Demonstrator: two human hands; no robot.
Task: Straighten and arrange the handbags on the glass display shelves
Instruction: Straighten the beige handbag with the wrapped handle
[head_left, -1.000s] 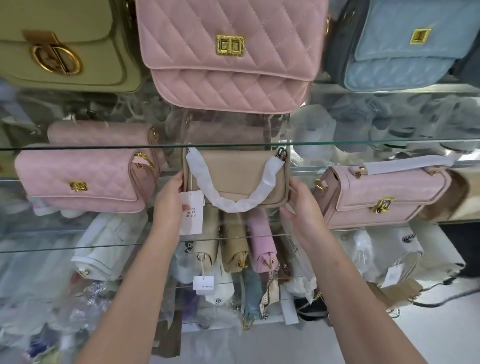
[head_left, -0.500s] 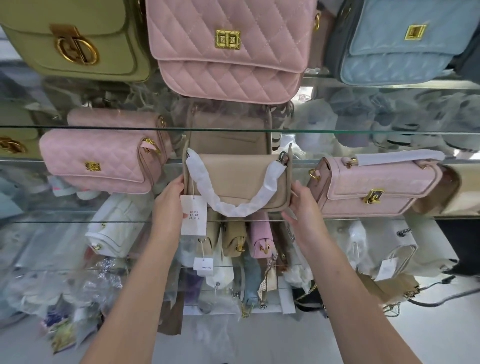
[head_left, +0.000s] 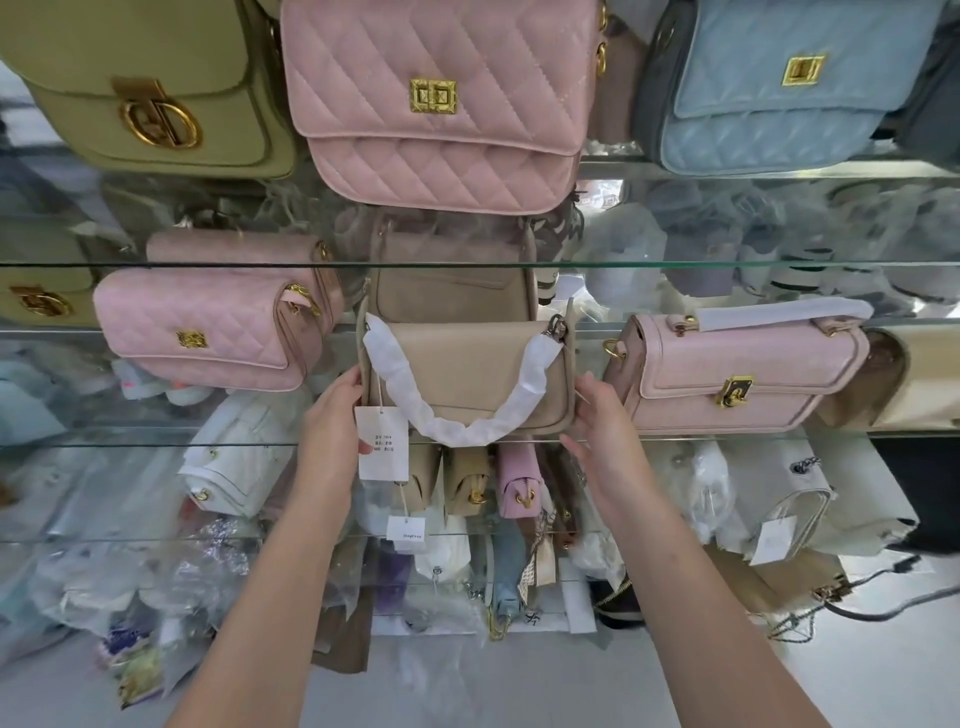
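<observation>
A beige handbag (head_left: 467, 358) with a white paper-wrapped handle stands upright on the middle glass shelf (head_left: 727, 434), its price tag (head_left: 383, 441) hanging over the front edge. My left hand (head_left: 332, 415) touches the bag's left end, fingers partly behind the tag. My right hand (head_left: 597, 415) is at its right end, fingers spread and only lightly against the bag. A quilted pink bag (head_left: 208, 332) sits to the left and a pink clasp bag (head_left: 737, 369) to the right, both on the same shelf.
The upper shelf holds an olive bag (head_left: 156, 88), a large quilted pink bag (head_left: 441, 98) and a light blue quilted bag (head_left: 789, 83). Lower shelves hold a white bag (head_left: 239, 457), small beige and pink bags and plastic-wrapped stock. A mirrored back wall reflects the bags.
The beige bag stays in place on the shelf. Both hands have loosened: my right hand's fingers have opened and slipped lower, my left now rests by the tag.
</observation>
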